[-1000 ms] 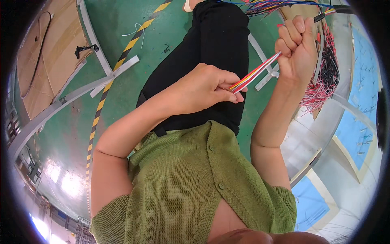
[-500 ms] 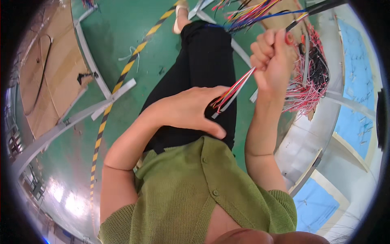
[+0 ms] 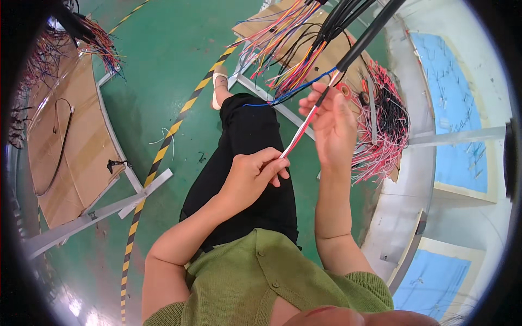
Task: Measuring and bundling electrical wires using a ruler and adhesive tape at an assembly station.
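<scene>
Red-and-white wire bundle [image 3: 300, 132] runs from lower end of black cable sleeve [image 3: 371, 35]. Left hand [image 3: 254, 175], farther below sleeve, pinches bundle. Right hand [image 3: 333, 127], just below sleeve, fingers loosely parted; contact unclear.

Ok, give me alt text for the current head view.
Left hand pinching red and white wires that lead up to a black cable; right hand open beside them. Black trousers and green floor show below; loose wires to the right.

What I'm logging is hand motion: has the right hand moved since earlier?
Yes: the right hand has shifted leftward in the picture, nearer the striped floor tape.
</scene>
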{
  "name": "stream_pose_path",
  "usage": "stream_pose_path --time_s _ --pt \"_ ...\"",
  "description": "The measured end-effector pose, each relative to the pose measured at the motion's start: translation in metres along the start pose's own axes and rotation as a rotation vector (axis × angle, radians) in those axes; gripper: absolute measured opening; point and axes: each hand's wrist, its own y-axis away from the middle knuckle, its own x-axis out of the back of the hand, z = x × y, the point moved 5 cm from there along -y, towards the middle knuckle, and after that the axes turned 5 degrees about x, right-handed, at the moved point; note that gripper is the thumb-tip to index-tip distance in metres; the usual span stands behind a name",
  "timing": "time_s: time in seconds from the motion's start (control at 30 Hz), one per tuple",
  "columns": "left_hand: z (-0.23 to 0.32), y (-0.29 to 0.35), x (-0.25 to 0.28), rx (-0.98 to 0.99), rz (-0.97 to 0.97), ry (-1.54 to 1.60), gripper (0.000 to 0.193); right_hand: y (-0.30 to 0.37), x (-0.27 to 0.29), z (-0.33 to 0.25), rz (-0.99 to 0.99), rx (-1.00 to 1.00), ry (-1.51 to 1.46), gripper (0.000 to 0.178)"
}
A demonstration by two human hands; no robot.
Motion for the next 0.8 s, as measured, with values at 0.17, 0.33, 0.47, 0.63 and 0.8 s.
stream_pose_path --time_s 0.17,0.33,0.47,0.63,0.8 --pt "0.006 0.002 0.005 -0.124 0.116 -0.096 0.016 -0.009 0.008 -0.024 0.108 0.191 0.641 0.037" --pt "0.009 0.006 0.006 -0.213 0.185 -0.202 0.013 -0.032 0.003 -0.054 0.167 0.421 0.926 0.023" --pt "0.01 0.005 0.006 -0.21 0.075 -0.187 0.017 -0.053 -0.025 -0.065 -0.053 0.397 0.824 0.021" --pt "0.051 -0.04 0.004 -0.166 -0.234 0.178 0.042 -0.049 -0.03 -0.064 -0.138 0.219 0.8 0.021" --pt "0.072 -0.063 -0.013 -0.113 -0.366 0.53 0.037 -0.04 -0.038 -0.063 -0.131 0.213 0.737 0.018"
